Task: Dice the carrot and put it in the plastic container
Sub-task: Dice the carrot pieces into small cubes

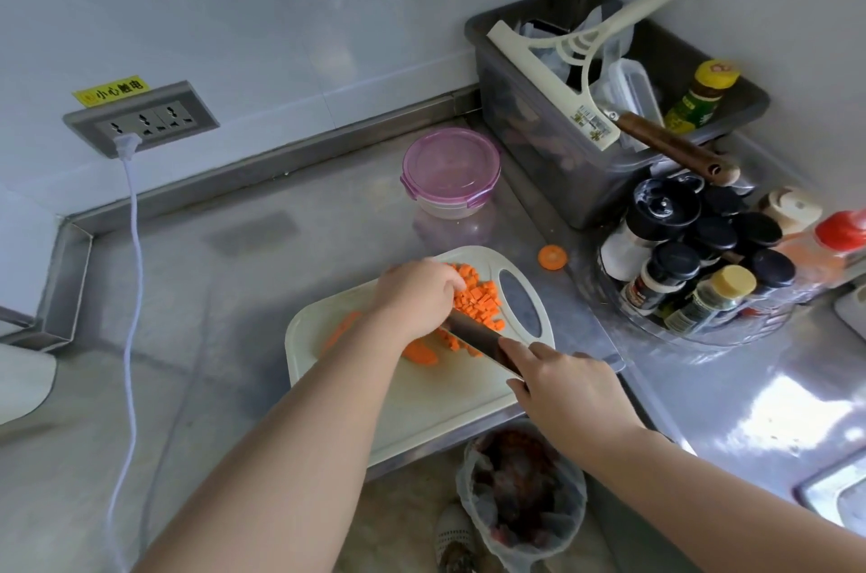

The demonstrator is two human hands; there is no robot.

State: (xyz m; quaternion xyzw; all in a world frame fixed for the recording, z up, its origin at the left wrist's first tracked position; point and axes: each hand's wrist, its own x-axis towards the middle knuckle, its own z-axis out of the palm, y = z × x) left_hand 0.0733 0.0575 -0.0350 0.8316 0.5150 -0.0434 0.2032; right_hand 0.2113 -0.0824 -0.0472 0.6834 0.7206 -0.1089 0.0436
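"小心触电" on yellow sticker [111, 90]

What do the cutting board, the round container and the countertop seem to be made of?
Cutting board: probably plastic, matte cream, with a moulded oval handle hole.
Round container: apparently plastic, clear body, translucent pink lid with clips.
Countertop: likely stainless steel, brushed grey; it shows blurred reflections.

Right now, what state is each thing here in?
plastic container, lid on.
carrot dice, piled on the cutting board.
carrot slices, not yet diced.
knife, gripped by the right hand, blade tilted at the dice.
left hand, fingers curled over the carrot dice; grip hidden.
white plug, in the wall socket.
carrot round, loose on the counter.
bin bag, open.
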